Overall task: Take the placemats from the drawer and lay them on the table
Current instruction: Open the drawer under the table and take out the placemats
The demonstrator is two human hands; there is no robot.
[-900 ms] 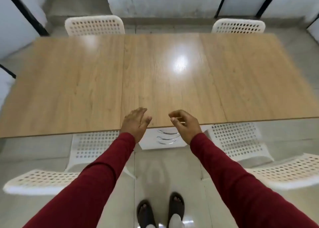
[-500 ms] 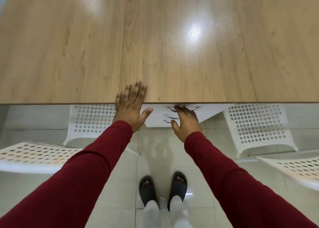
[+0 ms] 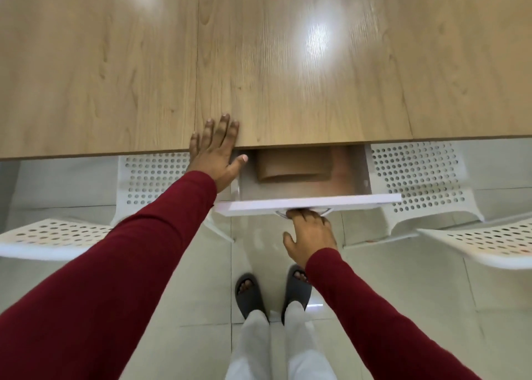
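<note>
The left hand [image 3: 214,156] lay flat and spread on the near edge of the long light-wood laminate surface [image 3: 288,63], fingers on top and thumb hanging over the lip, gripping nothing. The right hand [image 3: 311,234] was curled under the curved metal handle [image 3: 302,213] of the white drawer [image 3: 308,204], fingers hooked around it.

The drawer stood partly out from under the surface, between two white perforated plastic chairs [image 3: 417,178]. Inside, toward its left and far end, sat a small stack of flat tan-brown placemats [image 3: 293,166]; their far part was hidden beneath the surface's edge.

They looked thin, light and somewhat flexible, with smooth faces that would likely slide over one another. A sound grip would probably be on the near edge of the stack, thumb on top and fingers below, so the whole pile lifts together. Held by one corner they might sag or fan apart. The drawer may need to come out further to free the hidden end.

Compared with half a second before, the drawer was shut then and was now open, showing the placemats. The right hand had drawn back toward the body with the handle, while the left kept its place on the surface edge.
</note>
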